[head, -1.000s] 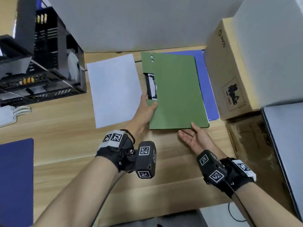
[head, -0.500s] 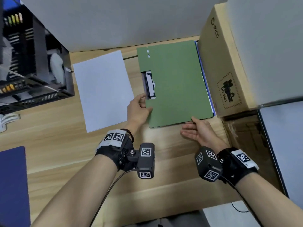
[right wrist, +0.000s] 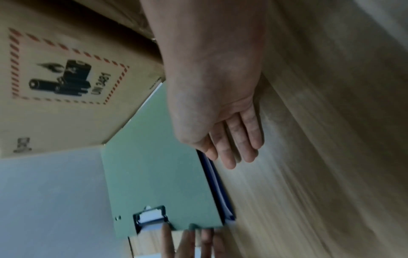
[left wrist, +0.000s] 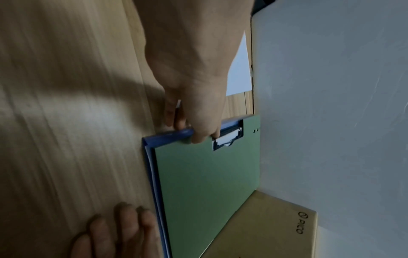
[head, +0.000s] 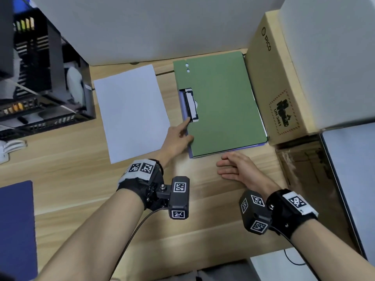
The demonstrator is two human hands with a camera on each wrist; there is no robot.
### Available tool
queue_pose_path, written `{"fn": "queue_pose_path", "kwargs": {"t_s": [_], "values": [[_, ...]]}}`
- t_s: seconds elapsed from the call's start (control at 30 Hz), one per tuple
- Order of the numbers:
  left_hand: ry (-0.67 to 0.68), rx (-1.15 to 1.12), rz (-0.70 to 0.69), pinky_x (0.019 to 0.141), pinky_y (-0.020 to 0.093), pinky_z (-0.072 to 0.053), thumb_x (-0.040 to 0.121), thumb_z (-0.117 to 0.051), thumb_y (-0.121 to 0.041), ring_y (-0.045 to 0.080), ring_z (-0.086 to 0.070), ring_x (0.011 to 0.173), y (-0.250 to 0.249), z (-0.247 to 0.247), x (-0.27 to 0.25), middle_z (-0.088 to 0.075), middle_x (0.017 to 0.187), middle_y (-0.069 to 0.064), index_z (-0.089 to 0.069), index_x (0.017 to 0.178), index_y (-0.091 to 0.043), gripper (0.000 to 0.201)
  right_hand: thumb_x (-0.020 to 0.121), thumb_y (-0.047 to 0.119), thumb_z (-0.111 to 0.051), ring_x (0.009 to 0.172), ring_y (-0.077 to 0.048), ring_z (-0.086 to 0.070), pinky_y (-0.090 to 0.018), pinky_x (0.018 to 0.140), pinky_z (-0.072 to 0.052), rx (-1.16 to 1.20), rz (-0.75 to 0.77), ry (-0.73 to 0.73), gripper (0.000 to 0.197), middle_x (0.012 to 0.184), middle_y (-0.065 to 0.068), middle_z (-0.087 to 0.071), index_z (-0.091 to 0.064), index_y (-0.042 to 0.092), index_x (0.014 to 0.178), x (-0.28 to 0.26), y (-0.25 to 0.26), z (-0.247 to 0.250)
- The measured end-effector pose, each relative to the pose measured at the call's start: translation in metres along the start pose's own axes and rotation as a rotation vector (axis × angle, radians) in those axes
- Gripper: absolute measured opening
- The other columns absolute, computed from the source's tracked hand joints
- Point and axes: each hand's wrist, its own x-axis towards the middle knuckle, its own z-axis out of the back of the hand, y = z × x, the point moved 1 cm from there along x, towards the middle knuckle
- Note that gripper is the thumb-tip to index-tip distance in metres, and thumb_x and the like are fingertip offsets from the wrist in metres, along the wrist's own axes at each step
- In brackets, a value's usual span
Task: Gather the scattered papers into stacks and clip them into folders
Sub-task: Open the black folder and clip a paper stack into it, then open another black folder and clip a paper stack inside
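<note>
A green folder (head: pixel 221 102) lies shut on a blue folder (head: pixel 190 154) of which only the left and near edges show. My left hand (head: pixel 187 128) is at their left edge: the index finger reaches to the black clip (head: pixel 191 104), the thumb rests on the green cover, and the other fingers lie straight against the blue spine (left wrist: pixel 167 137). My right hand (head: pixel 225 167) lies open and flat on the desk, just short of the folders' near edge and holding nothing. A stack of white paper (head: pixel 132 112) lies left of the folders.
A cardboard box (head: pixel 272 94) stands tight against the folders' right side. A black desk organizer (head: pixel 46 94) is at the far left, another dark blue folder (head: pixel 16 230) at the near left, and a grey laptop (head: pixel 351 179) at the right. A grey partition (head: pixel 162 27) backs the desk.
The green folder slid right over the blue one, up against the box. My right hand left its near edge and settled on the desk. My left index finger stretched to the clip.
</note>
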Motion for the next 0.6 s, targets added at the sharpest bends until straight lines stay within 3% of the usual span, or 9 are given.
{"fn": "queue_pose_path", "kwargs": {"t_s": [0.1,0.23,0.33,0.4,0.5,0.6], "values": [[0.046,-0.120,0.035,0.073,0.025,-0.052,0.096,-0.051,-0.003,0.018,-0.053,0.077,0.003,0.017,-0.023,-0.055,0.091,0.004,-0.044,0.144,-0.024,0.053,0.103,0.025,-0.040,0.075,-0.021,-0.069,-0.027,0.067,-0.057,-0.119,-0.003,0.057,0.021,0.094,-0.005,-0.072,-0.059,0.015,0.100,-0.006,-0.009,-0.022],[-0.016,-0.157,0.049,0.083,0.031,-0.053,0.097,-0.052,-0.011,0.019,-0.062,0.078,0.026,0.055,-0.062,-0.064,0.090,0.007,-0.058,0.131,-0.019,0.036,0.103,0.024,-0.040,0.075,-0.021,-0.067,-0.029,0.071,-0.054,-0.214,-0.042,0.137,0.020,0.096,-0.004,-0.071,-0.058,0.017,0.101,-0.011,-0.022,-0.062],[-0.061,-0.193,0.061,0.066,0.021,-0.051,0.097,-0.052,-0.011,0.020,-0.061,0.076,0.058,0.093,-0.095,-0.065,0.096,0.014,-0.064,0.121,-0.015,0.027,0.102,0.022,-0.041,0.074,-0.021,-0.066,-0.029,0.070,-0.052,-0.243,-0.050,0.167,0.019,0.094,-0.005,-0.071,-0.059,0.017,0.099,-0.015,-0.032,-0.101],[-0.117,-0.179,0.069,0.060,0.016,-0.049,0.097,-0.050,-0.009,0.016,-0.059,0.073,0.086,0.121,-0.119,-0.065,0.095,0.010,-0.067,0.117,-0.015,0.027,0.101,0.019,-0.043,0.073,-0.023,-0.065,-0.029,0.068,-0.052,-0.253,-0.038,0.187,0.017,0.092,-0.007,-0.071,-0.059,0.015,0.100,-0.020,-0.041,-0.133],[-0.257,-0.181,0.095,0.075,0.024,-0.046,0.096,-0.051,-0.012,0.014,-0.057,0.085,0.132,0.171,-0.159,-0.062,0.096,-0.001,-0.067,0.114,-0.022,0.026,0.100,0.017,-0.044,0.074,-0.027,-0.066,-0.034,0.071,-0.054,-0.304,-0.022,0.240,0.017,0.095,-0.011,-0.072,-0.059,0.012,0.101,-0.027,-0.057,-0.188],[-0.336,-0.147,0.147,0.083,0.022,-0.046,0.099,-0.050,-0.014,0.013,-0.052,0.107,0.179,0.222,-0.209,-0.055,0.119,-0.002,-0.061,0.127,-0.021,0.031,0.100,0.017,-0.045,0.074,-0.026,-0.067,-0.034,0.071,-0.055,-0.408,-0.009,0.279,0.017,0.092,-0.008,-0.073,-0.060,0.011,0.103,-0.034,-0.078,-0.249]]}}
